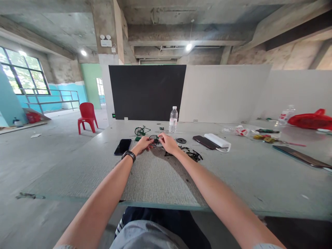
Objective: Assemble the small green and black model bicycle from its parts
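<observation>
Between my two hands, just above the table, is a small black spoked wheel (154, 140) of a model bicycle. My left hand (143, 144), with a dark watch on its wrist, is closed on the wheel's left edge. At the wheel's right side, my right hand (168, 142) pinches a small piece that I cannot make out. Behind my left hand stands a partly built green model bicycle (141, 130). A loose black wheel (181, 140) lies right of my right hand, and black bicycle parts (194, 155) lie near my right forearm.
A phone (122, 147) lies left of my left hand. A water bottle (173, 120) stands behind my hands. On the right are a dark phone (204, 142), a white power bank (216, 141) with a cable, yellow-handled tools (264, 138) and a red bag (312, 120).
</observation>
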`<state>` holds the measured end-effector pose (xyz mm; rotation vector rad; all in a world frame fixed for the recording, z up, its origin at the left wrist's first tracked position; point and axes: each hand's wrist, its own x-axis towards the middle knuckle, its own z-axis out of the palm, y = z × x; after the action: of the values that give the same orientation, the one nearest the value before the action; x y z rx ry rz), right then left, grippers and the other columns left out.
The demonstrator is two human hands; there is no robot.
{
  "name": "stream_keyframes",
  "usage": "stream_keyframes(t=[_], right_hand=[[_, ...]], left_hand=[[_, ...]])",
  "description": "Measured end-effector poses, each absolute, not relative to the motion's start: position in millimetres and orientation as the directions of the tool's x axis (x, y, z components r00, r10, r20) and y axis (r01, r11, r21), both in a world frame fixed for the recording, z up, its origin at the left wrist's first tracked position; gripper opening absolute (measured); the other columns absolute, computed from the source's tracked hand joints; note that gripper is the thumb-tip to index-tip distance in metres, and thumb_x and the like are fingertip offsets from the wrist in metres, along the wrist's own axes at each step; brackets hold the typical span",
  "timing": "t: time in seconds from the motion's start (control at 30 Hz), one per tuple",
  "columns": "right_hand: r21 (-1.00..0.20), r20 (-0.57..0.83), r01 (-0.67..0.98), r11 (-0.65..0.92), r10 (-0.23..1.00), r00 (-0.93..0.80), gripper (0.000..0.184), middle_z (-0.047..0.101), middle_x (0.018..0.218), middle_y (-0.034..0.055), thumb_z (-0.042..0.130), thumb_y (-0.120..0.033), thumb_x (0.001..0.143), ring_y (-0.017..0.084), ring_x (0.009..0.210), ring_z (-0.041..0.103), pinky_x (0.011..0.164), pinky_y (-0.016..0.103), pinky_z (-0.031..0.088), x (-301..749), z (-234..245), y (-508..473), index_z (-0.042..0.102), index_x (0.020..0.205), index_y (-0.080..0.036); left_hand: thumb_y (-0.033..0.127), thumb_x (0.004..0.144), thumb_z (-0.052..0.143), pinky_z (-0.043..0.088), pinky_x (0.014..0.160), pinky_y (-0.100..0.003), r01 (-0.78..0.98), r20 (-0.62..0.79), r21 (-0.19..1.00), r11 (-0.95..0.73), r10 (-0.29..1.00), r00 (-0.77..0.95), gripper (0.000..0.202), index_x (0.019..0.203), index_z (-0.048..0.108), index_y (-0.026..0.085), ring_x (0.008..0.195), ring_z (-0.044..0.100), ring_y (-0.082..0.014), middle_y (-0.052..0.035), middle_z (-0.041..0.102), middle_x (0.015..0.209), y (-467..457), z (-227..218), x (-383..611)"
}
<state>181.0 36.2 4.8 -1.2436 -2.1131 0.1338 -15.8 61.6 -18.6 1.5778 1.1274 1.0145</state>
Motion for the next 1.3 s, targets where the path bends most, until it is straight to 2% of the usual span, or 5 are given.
stream_keyframes(t=[0.17,0.33,0.63,1.07,1.3], right_hand=[[-0.339,0.496,0.764,0.548,0.795,-0.35,0.016,0.079,0.11,0.0041,0.057,-0.024,0.104,0.021,0.102,0.07,0.086,0.031,0.047,171.5,2.3,32.3,0.069,0.114,-0.024],[-0.232,0.471,0.85,0.473,0.819,-0.327,0.019,0.077,0.113,0.0058,0.056,-0.029,0.105,0.022,0.106,0.068,0.084,0.03,0.046,172.9,3.6,35.0,0.073,0.113,-0.024],[-0.122,0.451,0.86,0.495,0.8,-0.396,0.014,0.076,0.113,0.0066,0.062,-0.025,0.102,0.024,0.11,0.064,0.086,0.032,0.044,185.5,6.9,41.8,0.075,0.102,-0.023],[-0.299,0.492,0.836,0.461,0.825,-0.278,0.017,0.076,0.1,0.0051,0.057,-0.03,0.103,0.021,0.089,0.066,0.071,0.028,0.041,187.2,-10.7,51.9,0.071,0.096,-0.022],[-0.328,0.536,0.804,0.497,0.798,-0.275,0.016,0.072,0.103,0.0063,0.058,-0.029,0.103,0.021,0.097,0.064,0.076,0.028,0.042,187.6,-12.8,55.4,0.069,0.094,-0.022]], left_hand=[[0.024,0.1,0.063,0.042,0.046,-0.019,0.223,0.121,0.958,-0.177,0.962,0.244,0.024,0.081,0.068,0.011,0.048,0.06,-0.01,-0.0026,0.067,0.062,64.5,-20.8,-16.4],[0.026,0.1,0.064,0.042,0.046,-0.018,0.235,0.122,0.955,-0.178,0.964,0.236,0.021,0.085,0.068,0.011,0.051,0.062,-0.0096,-0.0042,0.071,0.07,68.2,-24.0,-16.5],[0.024,0.104,0.057,0.041,0.046,-0.019,0.286,0.099,0.943,-0.169,0.965,0.244,0.023,0.088,0.066,0.011,0.05,0.061,-0.0099,-0.0037,0.069,0.066,68.3,-22.3,-17.1],[0.026,0.104,0.057,0.042,0.047,-0.02,0.304,0.094,0.938,-0.168,0.965,0.244,0.025,0.088,0.066,0.011,0.048,0.059,-0.0096,-0.0039,0.069,0.065,67.5,-22.3,-17.0],[0.025,0.104,0.057,0.041,0.046,-0.019,0.312,0.098,0.934,-0.174,0.965,0.244,0.025,0.085,0.066,0.011,0.049,0.059,-0.0098,-0.0025,0.066,0.063,63.7,-19.2,-15.8]])
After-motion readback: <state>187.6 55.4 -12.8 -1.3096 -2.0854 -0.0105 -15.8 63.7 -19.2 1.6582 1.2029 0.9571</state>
